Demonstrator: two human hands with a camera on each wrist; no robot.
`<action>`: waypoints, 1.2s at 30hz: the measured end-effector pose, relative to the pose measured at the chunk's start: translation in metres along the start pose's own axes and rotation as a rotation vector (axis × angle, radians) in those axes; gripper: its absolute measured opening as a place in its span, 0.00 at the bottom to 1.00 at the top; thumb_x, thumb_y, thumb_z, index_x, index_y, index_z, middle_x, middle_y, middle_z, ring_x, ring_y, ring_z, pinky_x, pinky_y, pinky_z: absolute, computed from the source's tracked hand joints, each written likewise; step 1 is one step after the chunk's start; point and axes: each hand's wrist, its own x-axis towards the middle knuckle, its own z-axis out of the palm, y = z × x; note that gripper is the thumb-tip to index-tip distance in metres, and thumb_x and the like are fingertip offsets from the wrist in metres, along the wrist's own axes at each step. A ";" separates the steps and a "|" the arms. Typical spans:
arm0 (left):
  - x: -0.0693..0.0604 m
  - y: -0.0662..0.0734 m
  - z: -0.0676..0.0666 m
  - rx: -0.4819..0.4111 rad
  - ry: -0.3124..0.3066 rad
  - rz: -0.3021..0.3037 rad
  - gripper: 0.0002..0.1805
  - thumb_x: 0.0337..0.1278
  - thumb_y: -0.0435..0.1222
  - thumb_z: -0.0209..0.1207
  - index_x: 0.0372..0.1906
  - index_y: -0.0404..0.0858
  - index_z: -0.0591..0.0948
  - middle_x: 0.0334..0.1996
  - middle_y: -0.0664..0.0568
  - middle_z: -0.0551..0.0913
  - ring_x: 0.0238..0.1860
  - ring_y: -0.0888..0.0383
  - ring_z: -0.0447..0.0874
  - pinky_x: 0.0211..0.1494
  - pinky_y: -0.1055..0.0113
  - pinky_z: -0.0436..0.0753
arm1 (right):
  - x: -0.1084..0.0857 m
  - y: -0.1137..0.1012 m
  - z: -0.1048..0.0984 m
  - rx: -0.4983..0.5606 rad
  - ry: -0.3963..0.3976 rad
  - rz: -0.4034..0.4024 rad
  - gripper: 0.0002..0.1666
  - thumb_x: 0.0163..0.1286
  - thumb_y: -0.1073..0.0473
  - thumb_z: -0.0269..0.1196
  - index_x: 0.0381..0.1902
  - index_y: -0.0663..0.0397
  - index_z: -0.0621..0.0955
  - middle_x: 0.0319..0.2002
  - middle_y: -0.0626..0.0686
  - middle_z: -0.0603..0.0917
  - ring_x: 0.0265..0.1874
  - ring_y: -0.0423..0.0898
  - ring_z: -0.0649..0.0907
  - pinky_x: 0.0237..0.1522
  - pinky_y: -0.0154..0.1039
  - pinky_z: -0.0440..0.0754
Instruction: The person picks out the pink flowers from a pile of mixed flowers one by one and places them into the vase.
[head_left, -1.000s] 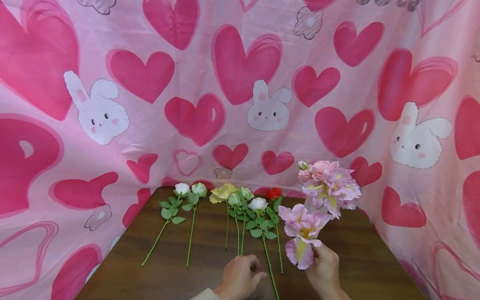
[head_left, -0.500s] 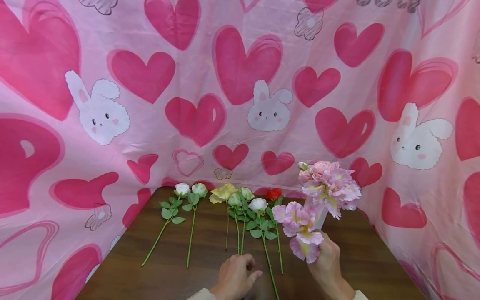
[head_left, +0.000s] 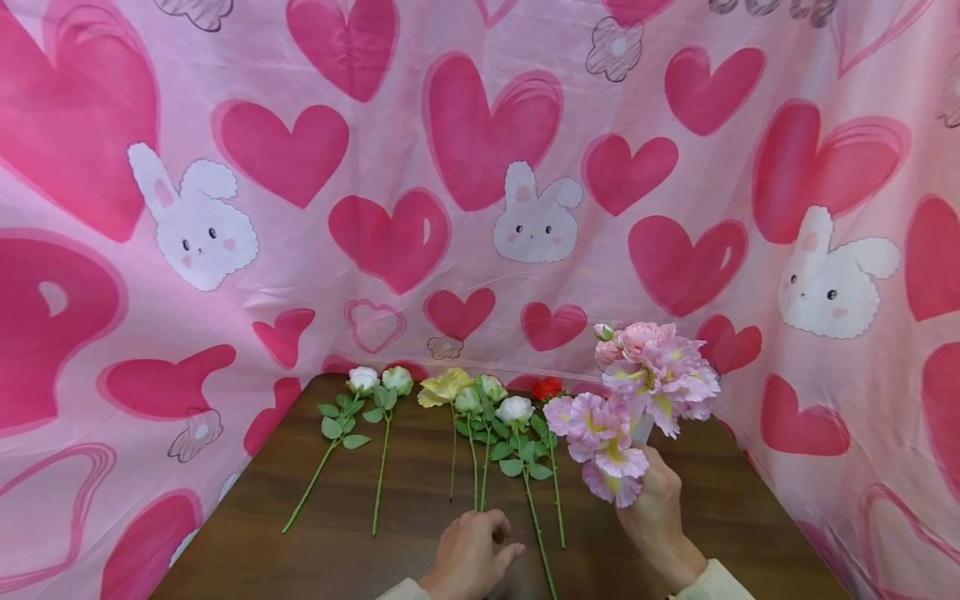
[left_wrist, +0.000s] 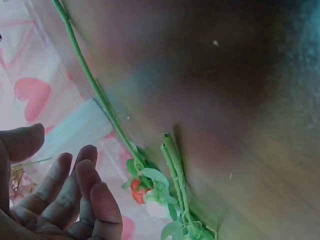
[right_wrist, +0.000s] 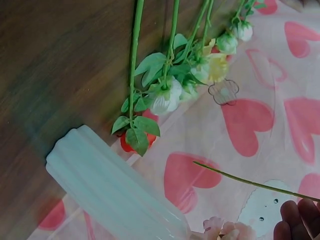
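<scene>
My right hand (head_left: 654,521) pinches the stem of a pink iris (head_left: 606,446) with ruffled, yellow-throated petals. In the right wrist view its thin green stem (right_wrist: 240,179) sticks out from the fingers (right_wrist: 295,220), the bare end apart from the pale ribbed vase (right_wrist: 110,185). That vase stands upright on the table, mostly hidden behind my hand in the head view. Pink flowers (head_left: 660,375) fill its mouth. Low over the front of the table, my left hand (head_left: 468,550) hangs loosely curled, holding nothing, near the stem ends of green-white roses (head_left: 469,400).
On the brown table (head_left: 330,558) lie a white rose (head_left: 363,381), a pale green rose (head_left: 397,381), a yellow flower (head_left: 446,387), another white rose (head_left: 516,410) and a red rose (head_left: 547,387). A pink heart-print cloth (head_left: 465,275) hangs behind and at the sides.
My right hand has risen slightly and turned, carrying the pink iris upward closer to the flowers in the vase. My left hand has shifted a little left; the roses on the table stay put.
</scene>
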 end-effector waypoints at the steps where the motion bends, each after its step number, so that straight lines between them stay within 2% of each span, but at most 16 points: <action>1: 0.000 0.000 0.000 0.001 -0.002 -0.002 0.12 0.54 0.48 0.75 0.32 0.47 0.85 0.28 0.64 0.82 0.28 0.68 0.76 0.30 0.64 0.74 | 0.000 0.001 0.001 0.003 0.003 -0.002 0.34 0.78 0.38 0.56 0.33 0.65 0.85 0.29 0.56 0.85 0.26 0.47 0.83 0.33 0.29 0.80; 7: -0.001 -0.001 0.001 0.015 -0.003 -0.008 0.12 0.53 0.48 0.75 0.31 0.47 0.84 0.27 0.64 0.83 0.28 0.69 0.76 0.31 0.65 0.75 | 0.003 0.008 0.005 0.015 0.002 -0.031 0.33 0.78 0.39 0.56 0.35 0.65 0.86 0.31 0.56 0.86 0.27 0.49 0.83 0.34 0.31 0.79; 9: -0.002 -0.002 0.001 0.017 0.005 -0.008 0.12 0.53 0.47 0.75 0.31 0.47 0.84 0.28 0.64 0.83 0.28 0.68 0.77 0.31 0.65 0.75 | 0.005 0.010 0.008 0.042 -0.008 -0.030 0.32 0.78 0.40 0.57 0.37 0.65 0.87 0.32 0.57 0.87 0.30 0.45 0.83 0.38 0.27 0.79; 12: -0.002 -0.002 0.001 0.020 0.012 -0.006 0.12 0.52 0.47 0.76 0.31 0.47 0.84 0.28 0.64 0.83 0.28 0.68 0.77 0.31 0.65 0.75 | 0.007 0.013 0.012 0.091 -0.009 -0.019 0.29 0.77 0.42 0.58 0.40 0.66 0.87 0.34 0.57 0.88 0.37 0.34 0.83 0.47 0.19 0.74; 15: -0.002 -0.002 0.000 0.013 0.004 -0.011 0.12 0.53 0.47 0.75 0.31 0.47 0.84 0.27 0.64 0.83 0.28 0.69 0.76 0.31 0.65 0.75 | 0.009 0.016 0.017 0.133 0.003 -0.013 0.30 0.76 0.41 0.61 0.40 0.67 0.87 0.34 0.59 0.88 0.44 0.27 0.80 0.50 0.18 0.72; 19: -0.002 -0.003 0.000 0.007 -0.004 -0.019 0.12 0.53 0.47 0.75 0.31 0.47 0.84 0.27 0.65 0.82 0.28 0.68 0.76 0.31 0.64 0.75 | 0.015 0.020 0.022 0.120 0.027 -0.005 0.31 0.73 0.40 0.63 0.40 0.67 0.86 0.35 0.61 0.88 0.49 0.24 0.78 0.52 0.17 0.71; 24: -0.002 -0.004 -0.001 0.004 -0.009 -0.019 0.12 0.54 0.47 0.75 0.30 0.47 0.84 0.26 0.66 0.82 0.27 0.68 0.76 0.30 0.64 0.75 | 0.030 0.026 0.021 0.086 0.086 -0.011 0.28 0.75 0.46 0.62 0.39 0.71 0.84 0.34 0.65 0.87 0.51 0.25 0.76 0.57 0.19 0.70; 27: -0.002 -0.005 -0.002 -0.001 -0.016 -0.019 0.12 0.54 0.47 0.74 0.30 0.48 0.83 0.26 0.66 0.81 0.26 0.69 0.76 0.29 0.65 0.74 | 0.041 0.030 0.018 0.071 0.105 0.003 0.31 0.76 0.43 0.62 0.40 0.72 0.85 0.35 0.66 0.87 0.49 0.31 0.81 0.57 0.20 0.71; 28: -0.002 -0.005 -0.002 -0.004 -0.016 -0.019 0.12 0.54 0.47 0.74 0.30 0.47 0.83 0.26 0.66 0.81 0.26 0.69 0.75 0.29 0.65 0.74 | 0.044 0.031 0.016 0.053 0.105 0.011 0.33 0.76 0.41 0.61 0.39 0.72 0.84 0.33 0.66 0.87 0.45 0.35 0.84 0.54 0.23 0.75; 31: -0.002 -0.005 -0.002 -0.011 -0.017 -0.018 0.12 0.55 0.47 0.74 0.30 0.47 0.84 0.26 0.66 0.81 0.26 0.69 0.75 0.29 0.65 0.74 | 0.055 0.035 0.011 0.016 0.097 0.047 0.36 0.75 0.37 0.58 0.39 0.72 0.83 0.32 0.68 0.86 0.35 0.54 0.86 0.52 0.19 0.73; 32: -0.002 -0.005 -0.002 -0.013 -0.016 -0.016 0.12 0.55 0.47 0.74 0.30 0.47 0.84 0.26 0.66 0.81 0.26 0.69 0.75 0.29 0.65 0.74 | 0.058 0.036 0.010 0.005 0.102 0.058 0.37 0.75 0.36 0.58 0.39 0.72 0.83 0.32 0.68 0.86 0.33 0.57 0.85 0.51 0.19 0.72; 34: -0.002 -0.005 -0.002 -0.015 -0.014 -0.013 0.12 0.55 0.47 0.74 0.30 0.47 0.84 0.26 0.66 0.81 0.26 0.69 0.75 0.29 0.65 0.74 | 0.064 0.037 0.008 0.020 0.110 0.084 0.38 0.74 0.35 0.59 0.39 0.72 0.83 0.32 0.69 0.85 0.34 0.49 0.86 0.51 0.19 0.73; 35: -0.002 -0.005 -0.002 -0.016 -0.015 -0.014 0.12 0.55 0.47 0.74 0.30 0.47 0.83 0.25 0.66 0.81 0.26 0.69 0.75 0.29 0.65 0.74 | 0.067 0.038 0.007 0.033 0.118 0.100 0.39 0.73 0.35 0.60 0.40 0.72 0.83 0.32 0.69 0.85 0.37 0.41 0.85 0.53 0.16 0.68; 36: -0.002 -0.005 -0.002 -0.017 -0.015 -0.013 0.11 0.55 0.46 0.74 0.30 0.47 0.83 0.25 0.66 0.80 0.26 0.69 0.75 0.29 0.66 0.74 | 0.070 0.038 0.006 0.105 0.119 0.126 0.37 0.74 0.37 0.61 0.42 0.74 0.83 0.33 0.70 0.85 0.38 0.36 0.85 0.53 0.18 0.71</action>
